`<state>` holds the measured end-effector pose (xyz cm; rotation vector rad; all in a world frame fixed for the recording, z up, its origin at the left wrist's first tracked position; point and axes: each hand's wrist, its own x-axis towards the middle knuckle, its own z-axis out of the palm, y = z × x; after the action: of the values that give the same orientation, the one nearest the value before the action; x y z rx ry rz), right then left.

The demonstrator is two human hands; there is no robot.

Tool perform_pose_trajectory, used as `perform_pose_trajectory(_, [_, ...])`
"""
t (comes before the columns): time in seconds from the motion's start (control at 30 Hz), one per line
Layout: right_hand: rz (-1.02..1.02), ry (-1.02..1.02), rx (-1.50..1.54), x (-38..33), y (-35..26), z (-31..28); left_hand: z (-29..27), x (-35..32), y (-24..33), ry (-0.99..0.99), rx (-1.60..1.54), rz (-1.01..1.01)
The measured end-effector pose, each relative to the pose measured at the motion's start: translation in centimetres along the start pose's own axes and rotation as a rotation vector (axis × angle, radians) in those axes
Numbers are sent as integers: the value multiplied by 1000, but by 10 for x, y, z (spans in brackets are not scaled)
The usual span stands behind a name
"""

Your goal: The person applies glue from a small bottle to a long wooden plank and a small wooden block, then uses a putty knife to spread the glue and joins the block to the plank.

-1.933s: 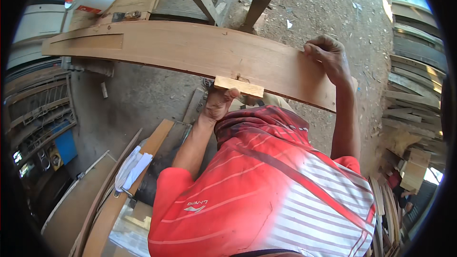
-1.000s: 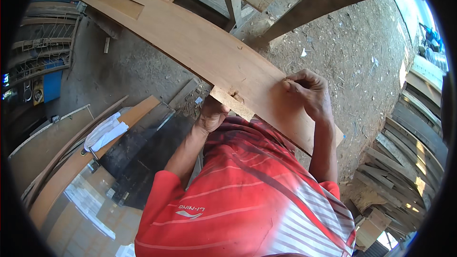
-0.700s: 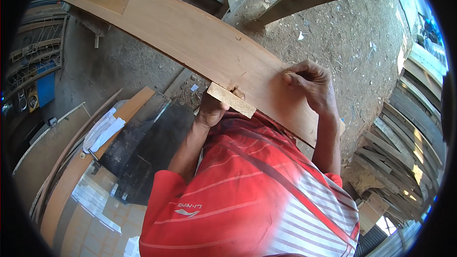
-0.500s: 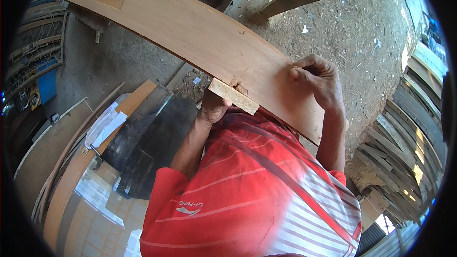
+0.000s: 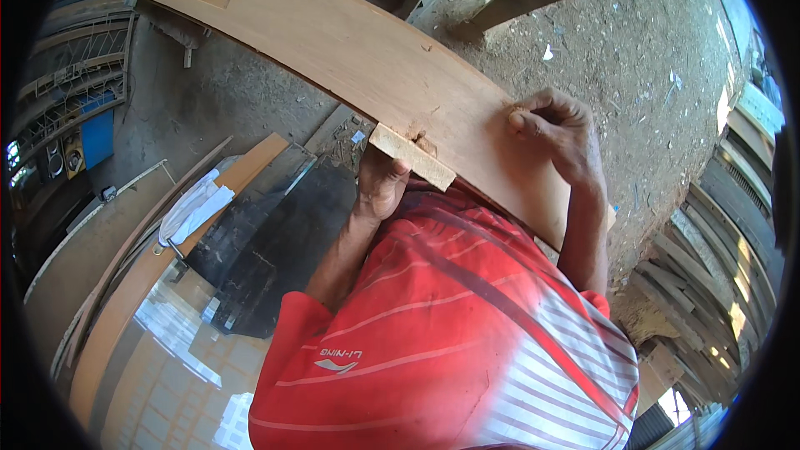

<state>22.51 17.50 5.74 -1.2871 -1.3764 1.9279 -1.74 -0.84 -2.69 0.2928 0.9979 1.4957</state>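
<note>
So the biggest thing here is the long wooden plank (image 5: 350,42), a wide, light-brown board that runs from the upper left down toward the middle right, bowed a bit by the lens. It sits above a dirt floor (image 5: 633,42) littered with chips and scraps.

Next in size is the person's red shirt with white stripes (image 5: 450,333), filling the bottom centre, with both forearms coming up out of it to the plank.

Off to the lower left there's a dark panel (image 5: 275,233) lying flat, and beside it a lighter board (image 5: 125,300) with a white rag or sheet (image 5: 196,208) draped over its upper end. On the far right, a stack of weathered slats (image 5: 717,258) leans in a row.

The right hand (image 5: 562,133) is on top of the plank near its lower end, fingers curled in tight with the tips pressed to the wood face. I can't tell if there's something small pinched under those fingers or if it's just bare fingertips on the board.

The left hand (image 5: 382,185) is under the plank's near edge, wrapped around a small pale wood block (image 5: 412,157). That block is pressed against the plank's edge, tilted along it, with the thumb side up against the block's lower face and fingers hidden behind it. So the block sits just above and in front of the left hand, and off to the left of the right hand, with a stretch of bare plank between the two.
</note>
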Motion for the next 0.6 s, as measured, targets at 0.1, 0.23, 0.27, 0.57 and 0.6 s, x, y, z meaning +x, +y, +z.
perform_pose_trajectory(0.1, [18,-10,11,-3,0,-3,3,-4,0,-28,-45,-5])
perform_pose_trajectory(0.23, [72,-22,-74,-2,-7,-3,-15,-13,-24,-47,-104,-74])
perform_pose_trajectory(0.27, [72,-6,-174,-5,-9,-3,-23,-13,-22,-56,-104,-84])
perform_pose_trajectory(0.57, [8,10,-67,-9,-5,3,17,-5,5,-49,38,167])
perform_pose_trajectory(0.6, [-10,16,-137,-6,-8,4,16,-5,8,-63,65,188])
